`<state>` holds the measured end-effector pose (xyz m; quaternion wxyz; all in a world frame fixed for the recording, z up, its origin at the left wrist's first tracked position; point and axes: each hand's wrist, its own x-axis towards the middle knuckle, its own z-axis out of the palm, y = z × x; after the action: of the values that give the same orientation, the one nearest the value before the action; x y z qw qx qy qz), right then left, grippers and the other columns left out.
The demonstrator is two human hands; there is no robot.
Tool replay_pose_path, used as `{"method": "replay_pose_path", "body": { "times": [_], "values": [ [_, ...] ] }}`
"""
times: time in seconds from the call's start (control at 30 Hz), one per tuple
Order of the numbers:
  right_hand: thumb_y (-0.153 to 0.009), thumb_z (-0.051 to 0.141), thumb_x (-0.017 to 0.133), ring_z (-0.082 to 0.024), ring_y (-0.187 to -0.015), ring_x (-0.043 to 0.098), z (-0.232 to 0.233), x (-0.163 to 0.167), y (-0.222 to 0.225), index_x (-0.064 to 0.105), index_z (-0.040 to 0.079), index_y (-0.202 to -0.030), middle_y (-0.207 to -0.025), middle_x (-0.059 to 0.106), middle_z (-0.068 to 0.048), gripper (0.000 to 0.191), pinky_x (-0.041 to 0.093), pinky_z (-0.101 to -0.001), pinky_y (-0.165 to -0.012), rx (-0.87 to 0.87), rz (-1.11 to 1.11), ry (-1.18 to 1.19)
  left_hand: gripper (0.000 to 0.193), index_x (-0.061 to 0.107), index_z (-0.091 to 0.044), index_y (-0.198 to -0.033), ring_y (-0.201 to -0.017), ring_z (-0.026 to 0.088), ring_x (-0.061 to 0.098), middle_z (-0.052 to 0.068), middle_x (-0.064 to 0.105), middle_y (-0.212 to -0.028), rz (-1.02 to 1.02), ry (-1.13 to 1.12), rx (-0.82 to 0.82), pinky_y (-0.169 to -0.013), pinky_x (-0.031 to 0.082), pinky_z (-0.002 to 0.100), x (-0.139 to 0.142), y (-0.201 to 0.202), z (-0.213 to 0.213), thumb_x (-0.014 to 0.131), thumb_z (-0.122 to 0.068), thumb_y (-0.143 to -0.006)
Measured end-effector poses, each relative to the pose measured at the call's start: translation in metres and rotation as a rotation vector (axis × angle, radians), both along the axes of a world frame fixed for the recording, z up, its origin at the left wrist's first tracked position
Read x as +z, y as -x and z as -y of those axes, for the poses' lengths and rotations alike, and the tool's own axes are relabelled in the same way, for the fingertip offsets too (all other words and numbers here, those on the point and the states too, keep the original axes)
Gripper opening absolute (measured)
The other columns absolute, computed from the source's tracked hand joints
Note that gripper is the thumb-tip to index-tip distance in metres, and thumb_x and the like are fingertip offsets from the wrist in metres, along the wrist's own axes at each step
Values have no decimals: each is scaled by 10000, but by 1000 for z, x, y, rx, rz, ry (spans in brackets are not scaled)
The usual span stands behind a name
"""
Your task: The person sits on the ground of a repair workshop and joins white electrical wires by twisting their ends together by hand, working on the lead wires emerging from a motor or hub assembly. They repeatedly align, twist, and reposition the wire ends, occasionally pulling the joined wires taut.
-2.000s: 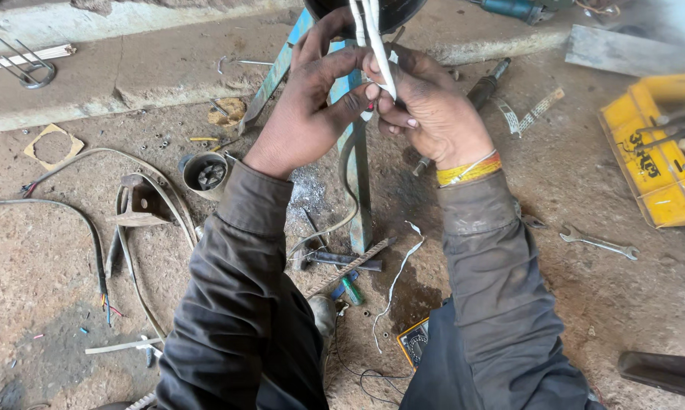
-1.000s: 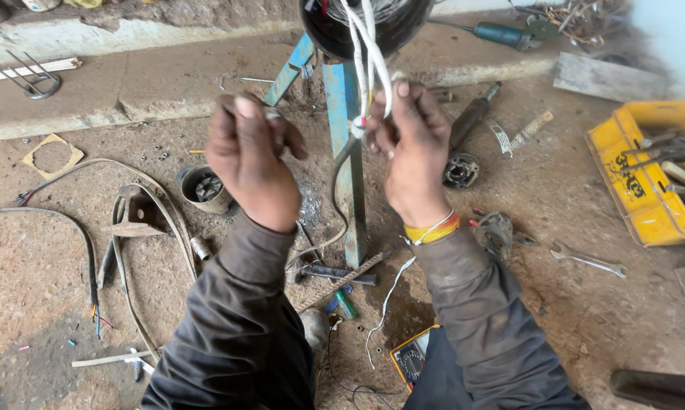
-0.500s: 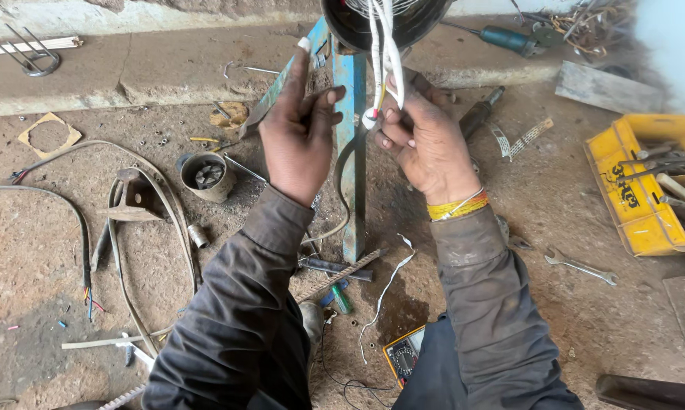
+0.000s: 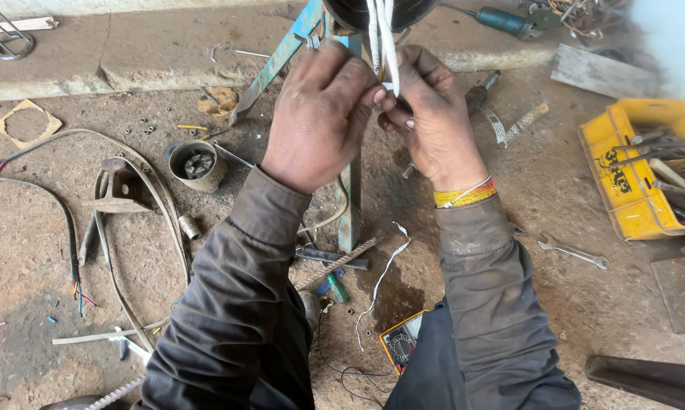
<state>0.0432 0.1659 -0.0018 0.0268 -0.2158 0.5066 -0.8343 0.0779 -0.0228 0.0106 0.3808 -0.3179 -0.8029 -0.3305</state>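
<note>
Wires: white sleeved leads (image 4: 380, 38) hung from a dark round housing (image 4: 357, 11) at top centre.
Left hand (image 4: 319, 114): fingers curled, pinching the leads.
Right hand (image 4: 433, 114): closed on the same leads, thumb touching the left fingertips.
Stand: blue metal frame (image 4: 281, 57) behind both hands.

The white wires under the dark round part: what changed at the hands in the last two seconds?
The left hand, apart and down to the left a second ago, moved back up and right to the white wires, meeting the right hand. The right hand kept its grip on them. The blue stand, yellow tray and spanner stayed put.
</note>
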Motion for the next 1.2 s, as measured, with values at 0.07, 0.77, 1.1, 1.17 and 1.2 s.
{"method": "replay_pose_path", "body": {
  "times": [0.07,0.77,1.1,1.17,1.2],
  "values": [
    [-1067,390,561,-25,-602,563,0,-1,1,729,106,-991,-766,681,21,339,444,-219,-558,-132,-65,-180,220,660,16,-1226,-946,333,637,153,611,-1045,-8,38,-61,-850,533,451,2,-5,-1,684,-59,-1020],
    [-1131,44,625,-125,-892,726,41,-12,-28,653,16,-1274,-1062,749,-102,148,590,-263,-776,-668,-843,-403,187,676,-1,-931,-632,38,470,-28,598,-785,401,-828,-419,-566,363,221,-5,-32,-17,709,-130,-1061],
    [-1004,103,721,-110,-600,583,39,-10,-34,659,-10,-1216,-857,727,-96,248,466,-287,-561,-874,-859,-545,355,590,-5,-831,-650,54,505,26,645,-769,297,-787,-348,-599,401,227,-9,-33,-28,689,-191,-1115],
    [-1126,125,628,-114,-748,684,37,-11,-31,650,32,-1280,-951,733,-88,181,549,-261,-644,-843,-909,-495,324,594,-32,-839,-565,47,484,12,638,-718,394,-831,-361,-554,368,224,-8,-38,-24,659,-208,-1104],
    [-1187,139,585,-123,-821,735,36,-11,-29,649,52,-1312,-998,737,-88,165,591,-254,-685,-822,-937,-463,362,572,-36,-824,-575,48,493,0,624,-724,290,-784,-388,-557,375,213,-7,-41,-20,652,-224,-1123]
  ]
}}
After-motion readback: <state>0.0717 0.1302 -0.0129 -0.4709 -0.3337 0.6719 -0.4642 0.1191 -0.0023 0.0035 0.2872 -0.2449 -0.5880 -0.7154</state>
